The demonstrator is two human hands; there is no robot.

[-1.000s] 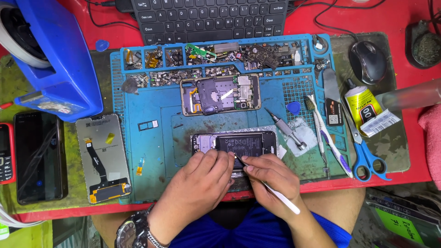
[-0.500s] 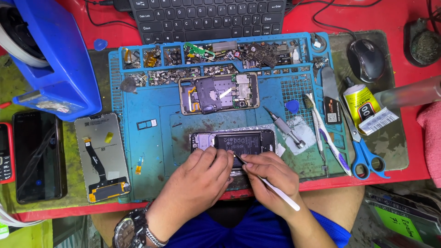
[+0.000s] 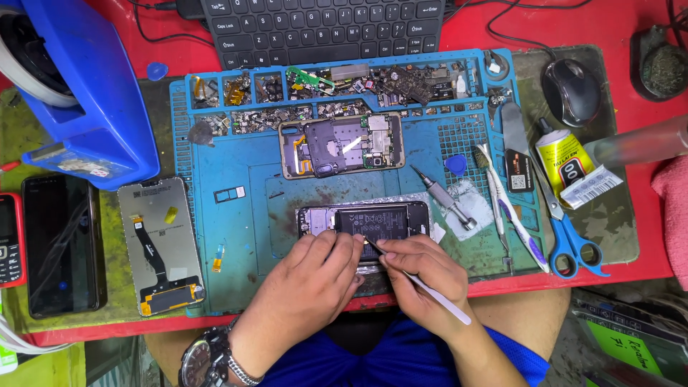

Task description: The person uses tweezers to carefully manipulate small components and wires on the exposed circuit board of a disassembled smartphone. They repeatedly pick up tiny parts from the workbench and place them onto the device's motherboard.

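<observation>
Blue work mat (image 3: 251,215) is seen as matt rubber, stained. Opened phone (image 3: 362,221) shows glossy black plastic; the screwdriver (image 3: 444,199) is bare metal.

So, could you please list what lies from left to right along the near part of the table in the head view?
Red keypad phone → black smartphone → detached screen panel → opened phone under both hands → screwdriver → blue-handled scissors.

Both forearms come up from the lower edge and meet at the middle. The left hand (image 3: 315,276) is curled, fingertips pressed down (a watch sits on its wrist). The right hand (image 3: 423,276) pinches closed, knuckles raised.
</observation>
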